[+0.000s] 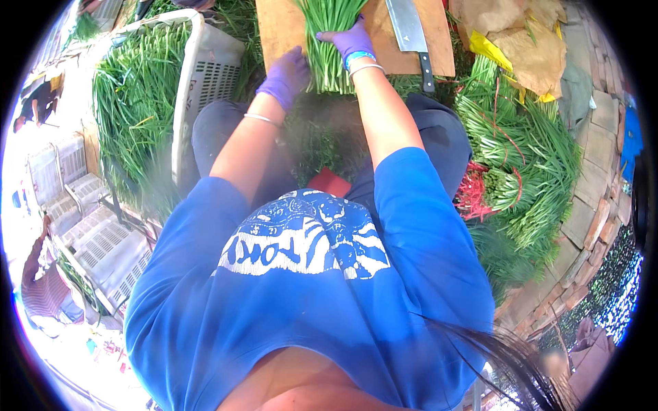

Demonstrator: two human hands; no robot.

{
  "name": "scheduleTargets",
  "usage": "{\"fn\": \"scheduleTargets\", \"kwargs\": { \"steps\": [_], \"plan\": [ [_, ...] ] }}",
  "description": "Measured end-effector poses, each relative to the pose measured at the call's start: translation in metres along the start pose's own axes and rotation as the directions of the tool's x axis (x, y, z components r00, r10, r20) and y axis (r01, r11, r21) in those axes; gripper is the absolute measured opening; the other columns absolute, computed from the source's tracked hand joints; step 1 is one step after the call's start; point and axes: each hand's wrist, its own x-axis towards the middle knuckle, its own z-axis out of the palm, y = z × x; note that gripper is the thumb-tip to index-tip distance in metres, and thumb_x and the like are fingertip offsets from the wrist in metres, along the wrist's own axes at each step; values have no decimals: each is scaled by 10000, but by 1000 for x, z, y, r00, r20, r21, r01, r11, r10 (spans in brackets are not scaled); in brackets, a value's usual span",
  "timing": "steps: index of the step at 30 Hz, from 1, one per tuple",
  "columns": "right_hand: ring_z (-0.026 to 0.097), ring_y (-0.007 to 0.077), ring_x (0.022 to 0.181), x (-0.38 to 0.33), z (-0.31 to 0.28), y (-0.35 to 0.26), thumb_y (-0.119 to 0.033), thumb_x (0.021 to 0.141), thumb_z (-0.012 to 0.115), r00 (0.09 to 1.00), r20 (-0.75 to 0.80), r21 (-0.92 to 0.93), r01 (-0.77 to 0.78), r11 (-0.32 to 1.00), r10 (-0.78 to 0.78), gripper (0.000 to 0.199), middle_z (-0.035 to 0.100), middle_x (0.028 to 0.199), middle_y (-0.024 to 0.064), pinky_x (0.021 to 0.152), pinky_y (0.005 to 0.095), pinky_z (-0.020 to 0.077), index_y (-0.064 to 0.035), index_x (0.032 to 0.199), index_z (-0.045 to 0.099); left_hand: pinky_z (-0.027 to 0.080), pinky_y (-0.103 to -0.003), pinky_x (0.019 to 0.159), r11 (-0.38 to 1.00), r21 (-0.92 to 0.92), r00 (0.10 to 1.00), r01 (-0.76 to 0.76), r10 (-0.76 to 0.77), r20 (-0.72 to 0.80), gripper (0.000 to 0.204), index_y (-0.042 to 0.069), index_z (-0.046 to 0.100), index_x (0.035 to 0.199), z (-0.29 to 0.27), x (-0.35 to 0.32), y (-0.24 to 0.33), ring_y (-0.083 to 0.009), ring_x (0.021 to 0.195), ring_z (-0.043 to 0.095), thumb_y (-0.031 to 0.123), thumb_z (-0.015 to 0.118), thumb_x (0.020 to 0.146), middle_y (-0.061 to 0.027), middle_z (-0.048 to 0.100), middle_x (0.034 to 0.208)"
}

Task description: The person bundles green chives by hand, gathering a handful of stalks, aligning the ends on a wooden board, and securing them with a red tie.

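Nearest, below the blue shirt's (329, 301) sleeves, 2 bare forearms reach away from the body to 2 purple-gloved hands. The left hand (284, 77) stands just beside the stalks, on their left; its fingers look bunched, but I cannot tell whether they are closed or touch the greens.

The 1 bundle of long green stalks (330, 65) lies between the hands, its long axis running away from the person, its near ends reaching past the near edge of the wooden board (439, 41). The right hand (348, 40) is the nearer to it: it grips the stalks from the right, thumb laid across them, the other fingers partly hidden. From the left fingers, then, the bundle lies directly rightward. Its far end runs out of view.

To the right of that hand, 1 broad knife (406, 26) lies apart on the board, handle toward the person.
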Motion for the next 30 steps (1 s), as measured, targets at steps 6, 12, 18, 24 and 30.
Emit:
{"fn": "scheduleTargets", "kwargs": {
  "steps": [6,12,18,24,30],
  "plan": [
    [524,296,1004,-6,0,-10,-140,476,799,999,-17,10,-29,1000,29,853,533,1096,183,883,336,398,43,1178,352,432,-217,526,935,330,991,-128,108,78,163,46,559,885,3,0,-13,-95,565,507,143,611,765,7,553,691],
    [495,314,1045,1,0,-5,-180,505,792,997,36,-79,-67,995,70,830,513,1119,210,910,329,372,72,1175,371,470,-272,587,949,303,995,-90,71,73,126,35,536,850,8,2,-13,-151,631,553,88,599,754,-39,569,736],
    [528,262,974,16,-6,19,-91,494,774,997,-63,-115,-49,992,41,824,537,1079,166,864,319,401,37,1181,337,449,-248,684,989,-10,842,-150,133,522,289,-30,502,1053,-4,-33,-22,-140,695,554,51,549,779,-41,573,813],
    [518,288,1008,-12,-9,-21,-174,476,792,999,1,-126,-39,991,39,879,537,1084,185,892,329,386,34,1199,336,463,-292,654,881,455,796,-133,-179,578,255,-23,545,1003,-23,-86,-78,-155,759,571,57,594,765,-81,602,890],
    [506,283,1022,-6,18,-32,-290,511,777,1000,-22,-306,-16,952,10,823,509,1124,195,879,340,398,63,1157,409,468,-397,646,-458,782,871,-423,-442,213,333,120,584,1020,-64,-106,-107,-308,768,597,232,552,708,-131,619,819]
  ]
}}
